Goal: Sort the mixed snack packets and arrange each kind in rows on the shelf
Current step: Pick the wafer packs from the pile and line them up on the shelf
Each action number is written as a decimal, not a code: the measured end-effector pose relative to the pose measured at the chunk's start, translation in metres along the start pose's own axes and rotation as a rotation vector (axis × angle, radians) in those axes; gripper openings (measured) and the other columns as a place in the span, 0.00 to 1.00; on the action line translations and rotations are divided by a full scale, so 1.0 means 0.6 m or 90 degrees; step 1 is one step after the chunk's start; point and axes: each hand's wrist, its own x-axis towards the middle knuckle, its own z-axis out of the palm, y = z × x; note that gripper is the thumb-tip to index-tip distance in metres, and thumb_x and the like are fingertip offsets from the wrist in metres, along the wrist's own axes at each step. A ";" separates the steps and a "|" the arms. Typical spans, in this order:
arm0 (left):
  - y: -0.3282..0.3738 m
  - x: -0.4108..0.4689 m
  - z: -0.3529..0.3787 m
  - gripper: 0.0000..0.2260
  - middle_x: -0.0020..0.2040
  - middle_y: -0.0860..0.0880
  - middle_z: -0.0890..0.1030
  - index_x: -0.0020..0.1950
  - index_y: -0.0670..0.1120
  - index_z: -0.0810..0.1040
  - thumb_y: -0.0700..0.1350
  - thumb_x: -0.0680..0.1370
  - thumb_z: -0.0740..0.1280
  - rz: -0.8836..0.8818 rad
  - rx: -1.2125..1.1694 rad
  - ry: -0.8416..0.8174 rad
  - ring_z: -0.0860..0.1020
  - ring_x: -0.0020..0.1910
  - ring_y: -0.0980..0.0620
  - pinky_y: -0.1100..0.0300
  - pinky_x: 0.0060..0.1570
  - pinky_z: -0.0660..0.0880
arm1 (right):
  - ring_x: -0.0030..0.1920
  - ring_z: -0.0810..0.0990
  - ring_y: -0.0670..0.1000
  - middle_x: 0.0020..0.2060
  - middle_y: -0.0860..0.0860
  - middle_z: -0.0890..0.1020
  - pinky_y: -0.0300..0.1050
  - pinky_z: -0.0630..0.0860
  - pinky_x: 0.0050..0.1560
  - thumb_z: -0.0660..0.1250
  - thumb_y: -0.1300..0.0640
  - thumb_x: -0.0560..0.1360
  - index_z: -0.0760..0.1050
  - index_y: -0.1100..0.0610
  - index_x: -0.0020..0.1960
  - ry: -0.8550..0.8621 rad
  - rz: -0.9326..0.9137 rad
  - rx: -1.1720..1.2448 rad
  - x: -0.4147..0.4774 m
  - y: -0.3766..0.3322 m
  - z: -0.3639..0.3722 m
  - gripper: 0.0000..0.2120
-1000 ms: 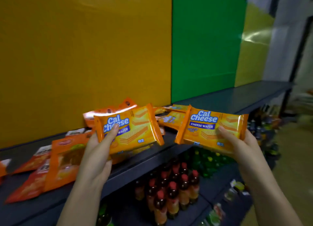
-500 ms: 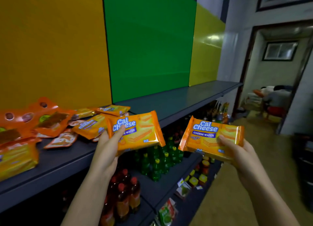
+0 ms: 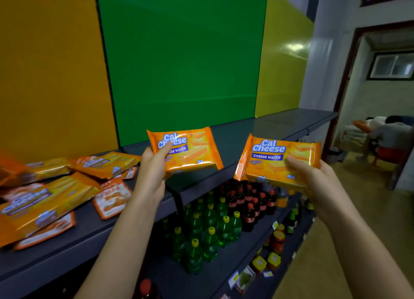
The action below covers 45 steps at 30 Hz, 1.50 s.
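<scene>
My left hand (image 3: 150, 175) grips an orange Cal Cheese wafer packet (image 3: 190, 149) by its left end, held above the dark grey shelf (image 3: 246, 137). My right hand (image 3: 313, 177) holds a second Cal Cheese wafer packet (image 3: 275, 162) out in front of the shelf edge, over the lower tier. A mixed pile of snack packets (image 3: 51, 197) lies on the left part of the shelf: more Cal Cheese packs and flat orange-and-white sachets (image 3: 112, 197).
The shelf stretch under the green and yellow back panels carries nothing. The lower shelf (image 3: 224, 265) holds green and dark soda bottles (image 3: 212, 227) and small jars. A doorway at the right shows a seated person (image 3: 385, 137); floor lies to the right.
The view has swung right along the shelf, so the pile now sits far left. Both hands carried their packets rightward and slightly up, toward the stretch under the green panel.
</scene>
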 end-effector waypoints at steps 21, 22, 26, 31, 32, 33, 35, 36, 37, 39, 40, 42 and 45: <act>-0.076 0.307 0.016 0.19 0.61 0.35 0.76 0.63 0.30 0.69 0.38 0.76 0.66 -0.073 0.241 0.345 0.76 0.42 0.45 0.53 0.47 0.75 | 0.42 0.85 0.50 0.46 0.54 0.86 0.43 0.80 0.44 0.68 0.57 0.73 0.78 0.58 0.56 -0.564 0.147 -0.005 0.375 0.109 0.208 0.12; -0.079 0.311 0.008 0.20 0.61 0.36 0.76 0.63 0.31 0.69 0.39 0.75 0.68 -0.067 0.283 0.367 0.77 0.47 0.45 0.52 0.51 0.75 | 0.44 0.85 0.51 0.47 0.54 0.86 0.43 0.81 0.46 0.69 0.58 0.72 0.78 0.59 0.56 -0.598 0.146 -0.016 0.381 0.117 0.217 0.13; -0.081 0.331 -0.009 0.26 0.62 0.36 0.75 0.66 0.32 0.67 0.44 0.74 0.69 -0.074 0.427 0.427 0.74 0.60 0.39 0.49 0.59 0.73 | 0.50 0.84 0.53 0.49 0.55 0.85 0.42 0.80 0.52 0.71 0.63 0.69 0.79 0.59 0.56 -0.701 0.137 -0.069 0.394 0.137 0.252 0.15; -0.086 0.360 -0.004 0.16 0.52 0.38 0.76 0.55 0.33 0.73 0.44 0.75 0.68 -0.075 0.511 0.429 0.74 0.50 0.44 0.48 0.58 0.74 | 0.52 0.83 0.50 0.52 0.50 0.84 0.48 0.78 0.58 0.77 0.44 0.59 0.76 0.55 0.57 -0.699 0.021 -0.230 0.390 0.143 0.301 0.30; -0.088 0.364 -0.002 0.19 0.55 0.36 0.76 0.59 0.32 0.71 0.44 0.75 0.68 -0.078 0.532 0.430 0.75 0.52 0.42 0.49 0.58 0.73 | 0.53 0.82 0.50 0.54 0.49 0.82 0.50 0.77 0.59 0.75 0.38 0.54 0.74 0.53 0.58 -0.684 -0.002 -0.271 0.390 0.146 0.309 0.37; -0.088 0.368 0.000 0.21 0.60 0.36 0.75 0.62 0.32 0.70 0.44 0.76 0.67 -0.083 0.551 0.431 0.75 0.56 0.41 0.50 0.58 0.72 | 0.55 0.80 0.51 0.56 0.49 0.81 0.51 0.76 0.60 0.73 0.35 0.52 0.72 0.53 0.60 -0.672 -0.017 -0.307 0.390 0.149 0.317 0.40; -0.089 0.376 0.006 0.22 0.63 0.35 0.74 0.64 0.32 0.69 0.45 0.77 0.66 -0.096 0.592 0.432 0.73 0.61 0.38 0.51 0.58 0.70 | 0.59 0.78 0.52 0.60 0.50 0.78 0.50 0.73 0.62 0.72 0.36 0.60 0.69 0.54 0.63 -0.655 -0.045 -0.372 0.387 0.150 0.331 0.38; -0.089 0.380 0.007 0.21 0.64 0.35 0.74 0.64 0.32 0.69 0.45 0.77 0.65 -0.099 0.616 0.431 0.73 0.62 0.38 0.51 0.58 0.70 | 0.61 0.76 0.53 0.61 0.51 0.77 0.50 0.72 0.63 0.71 0.37 0.64 0.68 0.55 0.65 -0.651 -0.064 -0.401 0.385 0.149 0.336 0.36; -0.089 0.383 0.008 0.21 0.64 0.35 0.73 0.64 0.32 0.69 0.46 0.77 0.65 -0.109 0.634 0.430 0.72 0.63 0.38 0.51 0.58 0.70 | 0.62 0.75 0.54 0.62 0.52 0.76 0.50 0.71 0.64 0.69 0.37 0.67 0.67 0.55 0.66 -0.649 -0.085 -0.428 0.384 0.151 0.343 0.34; -0.091 0.389 0.004 0.21 0.64 0.36 0.74 0.64 0.33 0.70 0.47 0.77 0.65 -0.124 0.662 0.431 0.72 0.63 0.38 0.51 0.58 0.70 | 0.63 0.74 0.55 0.64 0.53 0.75 0.50 0.71 0.64 0.66 0.36 0.69 0.67 0.56 0.66 -0.654 -0.118 -0.478 0.384 0.150 0.354 0.34; -0.091 0.390 0.002 0.21 0.63 0.36 0.75 0.63 0.34 0.70 0.47 0.77 0.65 -0.130 0.677 0.432 0.73 0.62 0.38 0.51 0.58 0.71 | 0.64 0.73 0.55 0.64 0.53 0.75 0.50 0.71 0.64 0.65 0.35 0.69 0.67 0.56 0.66 -0.658 -0.132 -0.499 0.384 0.151 0.359 0.34; -0.089 0.390 -0.006 0.21 0.62 0.37 0.76 0.62 0.35 0.71 0.48 0.76 0.66 -0.146 0.697 0.437 0.74 0.61 0.39 0.51 0.58 0.72 | 0.64 0.73 0.56 0.64 0.54 0.75 0.50 0.71 0.63 0.63 0.33 0.69 0.67 0.56 0.66 -0.659 -0.159 -0.541 0.385 0.149 0.366 0.34; -0.079 0.386 -0.010 0.18 0.62 0.38 0.76 0.61 0.35 0.72 0.46 0.77 0.64 -0.152 0.723 0.419 0.75 0.61 0.39 0.52 0.58 0.72 | 0.63 0.73 0.58 0.64 0.55 0.75 0.50 0.71 0.61 0.61 0.32 0.70 0.68 0.56 0.64 -0.639 -0.195 -0.585 0.383 0.150 0.370 0.34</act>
